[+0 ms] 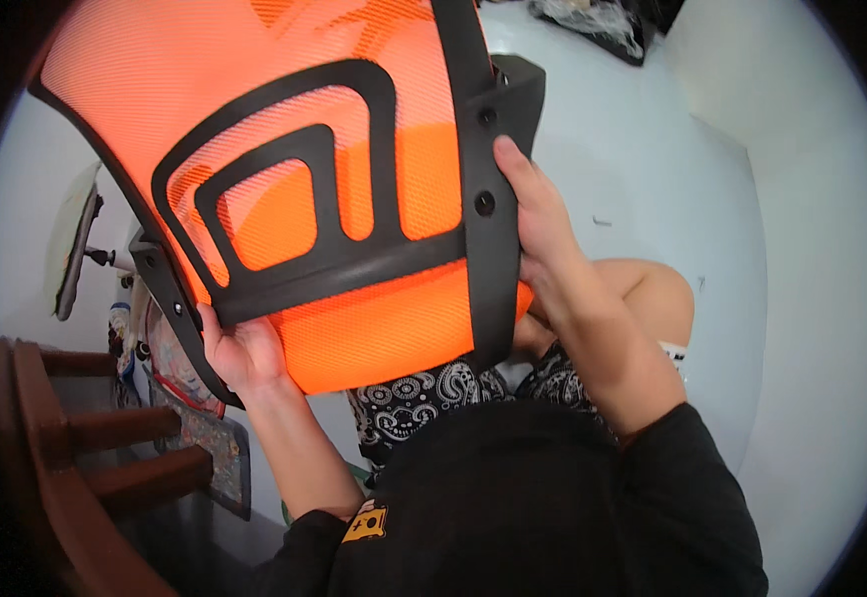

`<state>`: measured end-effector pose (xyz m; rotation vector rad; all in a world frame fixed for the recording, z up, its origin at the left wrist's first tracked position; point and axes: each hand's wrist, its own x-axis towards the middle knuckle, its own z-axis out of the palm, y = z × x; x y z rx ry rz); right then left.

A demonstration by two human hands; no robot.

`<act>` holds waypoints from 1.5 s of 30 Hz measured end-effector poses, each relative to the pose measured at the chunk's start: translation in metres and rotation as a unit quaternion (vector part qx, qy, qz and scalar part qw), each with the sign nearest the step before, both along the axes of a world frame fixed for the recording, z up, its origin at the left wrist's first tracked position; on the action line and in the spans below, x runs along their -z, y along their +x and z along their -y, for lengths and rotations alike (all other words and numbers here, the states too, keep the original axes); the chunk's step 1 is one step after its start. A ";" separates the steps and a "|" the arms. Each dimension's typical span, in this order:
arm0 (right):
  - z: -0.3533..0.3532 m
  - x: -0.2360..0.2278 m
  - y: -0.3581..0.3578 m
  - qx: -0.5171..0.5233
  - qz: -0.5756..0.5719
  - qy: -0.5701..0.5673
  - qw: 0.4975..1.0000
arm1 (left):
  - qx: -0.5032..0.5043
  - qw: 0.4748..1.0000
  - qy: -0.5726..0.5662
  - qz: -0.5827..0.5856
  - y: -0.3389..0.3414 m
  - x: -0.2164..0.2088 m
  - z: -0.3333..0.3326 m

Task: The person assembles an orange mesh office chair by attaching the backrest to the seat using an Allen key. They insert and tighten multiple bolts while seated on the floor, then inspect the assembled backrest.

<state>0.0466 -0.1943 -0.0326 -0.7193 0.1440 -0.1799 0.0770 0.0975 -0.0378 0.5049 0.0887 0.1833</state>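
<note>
An orange mesh chair backrest with a black plastic frame is tilted up in front of me, its upper end running out of the picture. My left hand grips its lower left part, with the thumb by the black side rail. At the right side rail, my right hand holds on, thumb on the edge between two dark screw holes. The other fingers of both hands are hidden behind the backrest. A black curved lumbar piece spans the mesh between the hands.
Brown wooden furniture legs and rails stand close on my left. A small hex key lies on the pale floor right of the backrest. Black parts in clear plastic lie at the far end. A white wall runs along the right.
</note>
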 end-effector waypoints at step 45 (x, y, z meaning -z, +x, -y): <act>0.016 0.043 -0.003 -0.072 0.011 -0.025 0.997 | 0.412 0.897 0.112 -0.114 -0.046 0.033 0.173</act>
